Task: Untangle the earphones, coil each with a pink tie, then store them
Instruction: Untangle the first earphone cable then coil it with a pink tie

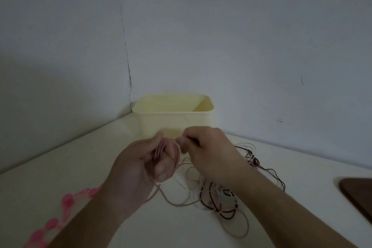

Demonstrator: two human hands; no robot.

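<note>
Wall: pale grey, cracked at corner.
Tabletop [80,167]: cream, carries everything.
Box [173,119]: yellow, open-topped, against wall behind hands.
Earphones [221,195]: tangled white and dark cords under right forearm.
Pink ties [66,201]: strip at lower left.
Left hand [141,165]: fingers curled round pink coiled cord.
Right hand [209,153]: fingers pinch cord end beside coil.

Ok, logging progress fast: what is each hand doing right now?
Left hand: holds a coil of pale earphone cable wound round its fingers.
Right hand: pinches the same cable.
</note>
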